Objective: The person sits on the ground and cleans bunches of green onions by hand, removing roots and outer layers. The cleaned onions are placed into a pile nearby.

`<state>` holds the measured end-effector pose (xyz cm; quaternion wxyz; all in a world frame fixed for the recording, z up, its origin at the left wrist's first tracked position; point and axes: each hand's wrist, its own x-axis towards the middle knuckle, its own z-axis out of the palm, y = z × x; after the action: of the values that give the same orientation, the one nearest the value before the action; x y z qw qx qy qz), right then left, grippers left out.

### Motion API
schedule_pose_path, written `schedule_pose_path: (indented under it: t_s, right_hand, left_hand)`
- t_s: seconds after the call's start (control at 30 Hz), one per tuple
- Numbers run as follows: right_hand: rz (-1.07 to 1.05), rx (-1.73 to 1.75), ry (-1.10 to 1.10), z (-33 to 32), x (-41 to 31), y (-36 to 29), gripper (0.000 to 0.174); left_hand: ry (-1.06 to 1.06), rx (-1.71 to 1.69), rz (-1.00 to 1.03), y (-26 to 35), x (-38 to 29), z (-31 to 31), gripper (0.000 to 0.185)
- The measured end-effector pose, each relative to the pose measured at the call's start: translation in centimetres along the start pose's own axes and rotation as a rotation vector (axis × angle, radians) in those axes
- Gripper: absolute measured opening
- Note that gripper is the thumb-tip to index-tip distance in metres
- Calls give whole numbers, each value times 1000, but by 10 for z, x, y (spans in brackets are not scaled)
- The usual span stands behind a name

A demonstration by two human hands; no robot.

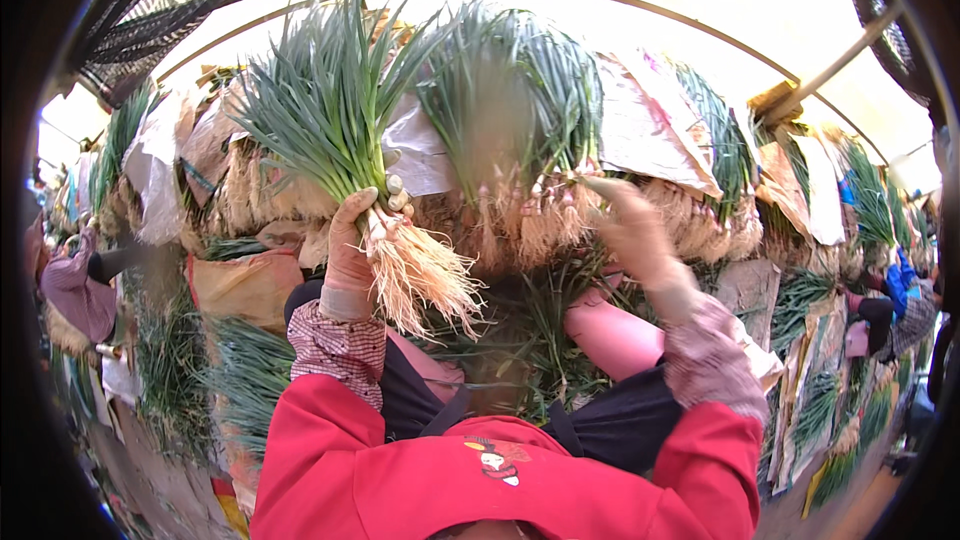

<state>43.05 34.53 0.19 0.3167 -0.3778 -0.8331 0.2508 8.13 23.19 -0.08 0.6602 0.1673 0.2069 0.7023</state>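
Observation:
My left hand (352,240), in a pale glove with whitish fingertips, is closed round a bunch of green garlic plants (352,142) just above their roots. The long leaves fan up and to the left, and the pale stringy roots hang down to the right. My right hand (630,229), blurred and also apparently gloved, reaches forward at the right edge of a pile of more such plants (555,195). Its fingertips are near the reddish bulbs; blur hides whether they touch or pinch a stem.
White and brown sacks (652,124) lie over the heaped plants in front. Loose leaves (547,337) cover the ground between my pink boots (615,330). More plants (247,375) lie at the left. A person (79,285) sits far left, another (907,300) far right. A pole (832,64) slants above, right.

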Motion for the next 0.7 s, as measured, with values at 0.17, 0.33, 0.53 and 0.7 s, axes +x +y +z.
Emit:
schedule_pose_path:
  t_s: [0.17,0.33,0.53,0.7]
  right_hand:
    - [-186,-778,-659,161,68,-7,77]
    - [-118,-818,-370,86,65,67,59]
    - [253,-966,-646,30,66,40,46]
    - [183,-279,-369,68,62,-19,37]
  left_hand:
    - [178,80,52,-2,-15,-19,34]
    - [177,-65,-118,-25,-30,-55,42]
    - [116,-88,-254,-42,-40,-79,53]
    - [56,-158,-302,-49,-40,-79,56]
